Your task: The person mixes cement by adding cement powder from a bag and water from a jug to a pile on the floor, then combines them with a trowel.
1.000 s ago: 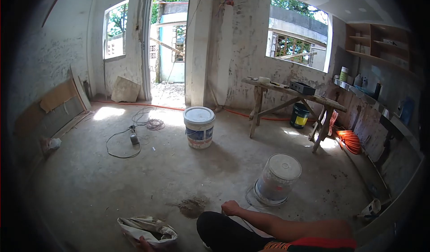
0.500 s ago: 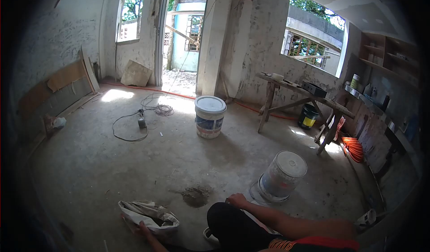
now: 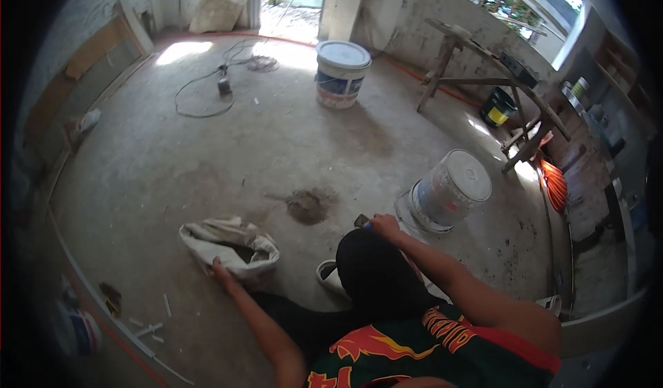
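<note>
My left hand (image 3: pixel 219 273) grips the near edge of a whitish sack (image 3: pixel 200 247), its fingers hooked over the rolled rim. The sack stands on the floor with its mouth open, and its inside is dark. Over my bent knee, my right hand (image 3: pixel 388 228) is closed on a small tool (image 3: pixel 362 220) with a flat end and a bit of blue at the handle; most of it is hidden by the fingers. A small pile of grey, damp-looking mix (image 3: pixel 309 206) lies on the concrete floor between the sack and an upturned bucket (image 3: pixel 447 189).
A lidded white-and-blue bucket (image 3: pixel 342 77) stands farther off, with a corded device (image 3: pixel 224 84) to its left. On the right are a wooden trestle bench (image 3: pixel 476 81), a black bucket (image 3: pixel 497 107) and an orange hose coil (image 3: pixel 554 184). White strips (image 3: pixel 148 331) lie at lower left.
The view has tilted down, showing more of my legs and shirt. My left hand stays on the sack. The flat end of the tool in my right hand now shows.
</note>
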Demonstrator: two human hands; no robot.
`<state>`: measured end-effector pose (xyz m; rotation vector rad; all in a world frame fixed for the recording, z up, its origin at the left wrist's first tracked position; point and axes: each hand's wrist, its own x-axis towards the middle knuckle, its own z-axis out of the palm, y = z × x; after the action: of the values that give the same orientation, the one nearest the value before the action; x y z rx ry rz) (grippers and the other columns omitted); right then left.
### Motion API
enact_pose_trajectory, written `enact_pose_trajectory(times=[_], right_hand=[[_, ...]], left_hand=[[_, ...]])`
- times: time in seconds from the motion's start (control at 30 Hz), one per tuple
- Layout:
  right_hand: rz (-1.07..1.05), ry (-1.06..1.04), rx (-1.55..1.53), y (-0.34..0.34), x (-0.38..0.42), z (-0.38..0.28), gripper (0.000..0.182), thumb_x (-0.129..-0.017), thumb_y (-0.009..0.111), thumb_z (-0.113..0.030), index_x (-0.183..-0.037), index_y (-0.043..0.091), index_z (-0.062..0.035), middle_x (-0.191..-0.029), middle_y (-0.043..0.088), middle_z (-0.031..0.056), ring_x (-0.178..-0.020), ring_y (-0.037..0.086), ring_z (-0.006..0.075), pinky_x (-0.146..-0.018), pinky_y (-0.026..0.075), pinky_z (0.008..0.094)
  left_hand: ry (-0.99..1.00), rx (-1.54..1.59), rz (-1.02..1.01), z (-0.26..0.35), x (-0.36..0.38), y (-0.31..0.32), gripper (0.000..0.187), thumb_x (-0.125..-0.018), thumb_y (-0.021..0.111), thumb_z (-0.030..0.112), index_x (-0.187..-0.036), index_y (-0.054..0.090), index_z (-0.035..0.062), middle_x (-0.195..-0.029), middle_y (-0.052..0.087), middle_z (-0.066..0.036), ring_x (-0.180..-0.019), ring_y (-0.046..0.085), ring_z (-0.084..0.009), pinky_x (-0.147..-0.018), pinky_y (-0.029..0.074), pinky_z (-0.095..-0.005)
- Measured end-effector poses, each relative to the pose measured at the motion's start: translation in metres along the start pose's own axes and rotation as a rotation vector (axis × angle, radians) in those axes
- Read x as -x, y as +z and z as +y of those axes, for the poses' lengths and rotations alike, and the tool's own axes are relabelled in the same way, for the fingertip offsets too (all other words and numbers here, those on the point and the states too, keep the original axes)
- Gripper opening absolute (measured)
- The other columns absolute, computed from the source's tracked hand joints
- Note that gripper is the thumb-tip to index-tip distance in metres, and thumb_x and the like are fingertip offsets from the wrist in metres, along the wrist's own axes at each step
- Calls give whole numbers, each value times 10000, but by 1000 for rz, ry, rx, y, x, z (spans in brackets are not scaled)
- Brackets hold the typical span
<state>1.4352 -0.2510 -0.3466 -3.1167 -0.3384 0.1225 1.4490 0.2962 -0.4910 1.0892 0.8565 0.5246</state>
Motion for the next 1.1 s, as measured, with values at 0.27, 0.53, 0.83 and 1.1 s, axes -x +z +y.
enact_pose_trajectory(times=[0.27, 0.53, 0.83, 1.1], right_hand=[[-46, 27, -26, 25, 0, 20, 162, -717, 653, -149, -836, 684, -43, -883, 680, 166, -825, 685, 372, -692, 553, 475], [-46, 75, -69, 25, -3, 29, 147, -742, 632, -154, -836, 677, -50, -898, 681, 164, -846, 683, 379, -706, 550, 487], [-63, 112, -80, 18, 2, 38, 163, -757, 677, -244, -849, 727, -119, -888, 685, 152, -819, 682, 365, -730, 545, 464], [-446, 27, -4, 36, 0, 65, 235, -816, 614, -251, -904, 701, -50, -977, 691, 206, -899, 674, 387, -762, 538, 471]], left_hand=[[-90, -165, 193, 14, 11, 31, 603, -749, 687, 268, -1152, 569, -166, -1082, 628, -283, -885, 633, -347, -772, 531, -458], [15, -130, 91, -23, -26, 18, 565, -755, 657, 246, -1182, 604, -120, -1088, 658, -225, -913, 646, -323, -822, 523, -429], [-107, 35, 104, 40, 36, 29, 542, -760, 666, 176, -1193, 581, -138, -1109, 640, -210, -933, 647, -316, -851, 517, -423], [-66, 57, 87, 49, 46, 26, 492, -757, 639, 117, -1189, 573, -109, -1107, 637, -203, -922, 650, -327, -839, 519, -425]])
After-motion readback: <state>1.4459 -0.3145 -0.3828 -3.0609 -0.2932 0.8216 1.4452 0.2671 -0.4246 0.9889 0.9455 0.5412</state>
